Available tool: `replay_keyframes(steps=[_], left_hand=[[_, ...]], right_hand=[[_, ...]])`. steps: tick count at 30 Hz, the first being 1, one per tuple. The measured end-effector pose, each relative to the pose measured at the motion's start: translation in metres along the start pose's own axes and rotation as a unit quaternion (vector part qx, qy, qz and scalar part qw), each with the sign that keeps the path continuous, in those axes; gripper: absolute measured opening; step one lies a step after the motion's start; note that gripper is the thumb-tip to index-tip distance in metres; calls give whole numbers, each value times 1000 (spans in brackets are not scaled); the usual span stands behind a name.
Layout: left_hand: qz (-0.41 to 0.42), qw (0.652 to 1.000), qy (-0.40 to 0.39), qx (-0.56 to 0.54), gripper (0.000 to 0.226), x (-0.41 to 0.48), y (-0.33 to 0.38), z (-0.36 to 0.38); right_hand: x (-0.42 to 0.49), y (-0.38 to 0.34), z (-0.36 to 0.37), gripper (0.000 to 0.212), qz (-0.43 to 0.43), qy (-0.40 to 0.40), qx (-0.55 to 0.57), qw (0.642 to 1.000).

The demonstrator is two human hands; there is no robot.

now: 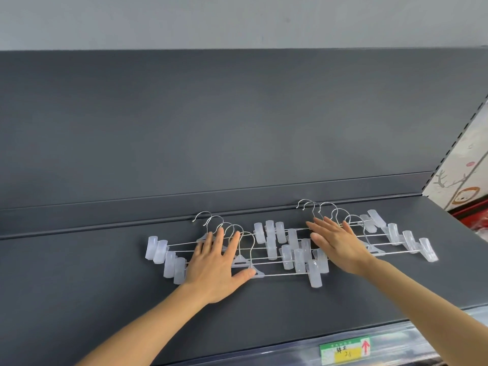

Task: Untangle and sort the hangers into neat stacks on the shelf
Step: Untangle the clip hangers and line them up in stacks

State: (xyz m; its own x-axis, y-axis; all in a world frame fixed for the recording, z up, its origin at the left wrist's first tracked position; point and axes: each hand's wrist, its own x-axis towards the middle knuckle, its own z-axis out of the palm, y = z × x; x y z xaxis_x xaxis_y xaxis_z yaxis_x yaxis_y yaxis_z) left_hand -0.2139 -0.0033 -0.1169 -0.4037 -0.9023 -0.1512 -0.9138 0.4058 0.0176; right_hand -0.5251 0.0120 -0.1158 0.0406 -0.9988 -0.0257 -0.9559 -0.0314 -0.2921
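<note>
Two fanned stacks of clip hangers with metal hooks and translucent plastic clips lie on a dark grey shelf [105, 281]. The left stack [169, 256] has its hooks toward the back wall, and my left hand [216, 262] lies flat on its middle, fingers spread. The right stack [396, 237] sits slightly farther back, and my right hand [340, 247] rests flat on it, fingers apart. The clips of both stacks [295, 250] overlap between my hands. Neither hand grips a hanger.
A dark grey back panel [237, 122] rises behind the shelf. At the right, a slotted upright [454, 143] borders a patterned panel [464, 175]. A price label [346, 351] sits on the shelf's front edge.
</note>
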Motion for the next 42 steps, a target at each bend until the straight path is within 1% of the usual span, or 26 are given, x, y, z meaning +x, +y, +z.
replay_keyframes(steps=[5, 14, 17, 19, 21, 23, 26, 28, 30, 31, 33, 35, 37, 39, 42], left_hand=[[-2, 1000, -4, 5, 94, 4, 2, 0], [-8, 1000, -24, -1, 83, 4, 4, 0], [-10, 999, -30, -6, 86, 4, 4, -2], [-7, 999, -32, -16, 93, 4, 3, -3], [1, 999, -20, -35, 103, 3, 2, -6], [8, 998, 13, -57, 104, 1, -1, -11], [10, 997, 59, -54, 108, -7, -12, -15], [-5, 997, 69, -43, 113, -14, -24, -14], [-40, 995, 76, -58, 112, -20, -36, -11], [-66, 992, 78, -73, 109, -23, -43, -11], [-123, 984, 81, -97, 93, -28, -56, -7], [-160, 976, 80, -123, 79, -30, -63, -1], [-171, 969, 73, -165, 75, -32, -65, 6], [-176, 958, 68, -215, 74, -33, -63, 9], [-174, 953, 77, -237, 73, -33, -62, 10]], right_hand=[[2, -3, 6, 104, 3, 17, -6, 1000], [4, -5, 11, 103, 1, 34, -5, 999], [4, -5, 10, 104, 0, 33, -3, 999], [4, -5, 9, 104, -1, 32, 1, 999], [3, -5, 7, 102, -1, 37, 11, 999], [0, -8, 3, 96, -6, 48, 18, 999], [-8, -19, -2, 88, -36, 55, 15, 998], [-15, -29, 0, 84, -68, 56, -4, 996], [-24, -39, 3, 79, -99, 53, -29, 993], [-28, -45, 6, 77, -114, 53, -44, 991], [-36, -58, 11, 75, -140, 55, -74, 986], [-40, -73, 16, 75, -161, 49, -91, 982], [-42, -86, 23, 74, -170, 32, -100, 980], [-44, -97, 30, 65, -170, 24, -128, 977], [-41, -100, 39, 55, -155, 21, -168, 973]])
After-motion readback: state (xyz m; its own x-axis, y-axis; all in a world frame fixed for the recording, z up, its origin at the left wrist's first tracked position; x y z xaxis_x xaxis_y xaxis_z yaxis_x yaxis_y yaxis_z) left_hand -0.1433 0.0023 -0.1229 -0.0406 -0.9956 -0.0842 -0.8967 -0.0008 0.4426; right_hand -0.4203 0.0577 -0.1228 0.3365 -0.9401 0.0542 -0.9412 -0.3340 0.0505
